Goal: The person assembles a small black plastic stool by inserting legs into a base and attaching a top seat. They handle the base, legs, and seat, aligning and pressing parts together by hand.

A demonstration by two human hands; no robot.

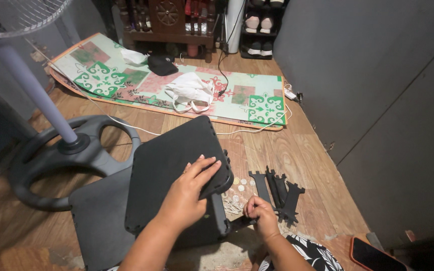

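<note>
Keep your left hand [193, 186] flat on the dark rectangular plastic panel [169, 170], fingers spread; right hand [260, 210] closed on a small dark part underneath, can't tell exactly what. Hold panel steady.

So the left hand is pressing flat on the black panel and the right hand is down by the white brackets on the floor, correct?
Not quite. In the head view the left hand does press on the black panel, and the right hand is by the brackets, but these are black, not white.
</note>
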